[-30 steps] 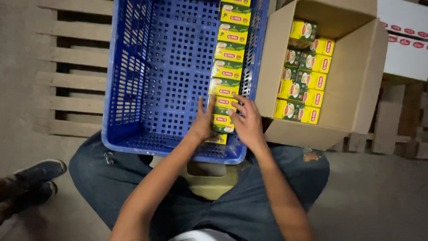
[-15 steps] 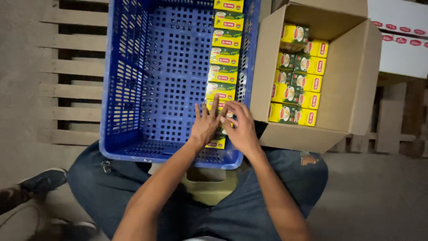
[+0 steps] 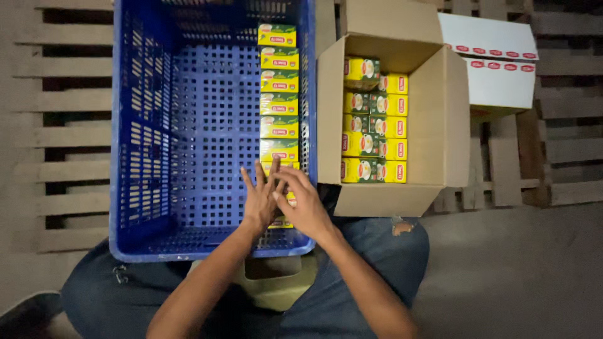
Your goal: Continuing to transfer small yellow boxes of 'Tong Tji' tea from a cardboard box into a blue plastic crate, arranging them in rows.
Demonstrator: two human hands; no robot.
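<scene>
both hands, left [image 3: 260, 201] and right [image 3: 304, 204], are lying flat, fingers spread, on the near boxes [image 3: 281, 220] of a row running along the crate's [image 3: 144, 188] right wall.

Boxes [image 3: 279, 94] in crate [image 3: 144, 157] — carton [image 3: 440, 119] right of crate

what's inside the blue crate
One row of yellow-green boxes along the blue crate's right wall; both hands, left hand and right hand, cover the nearest ones.
</scene>
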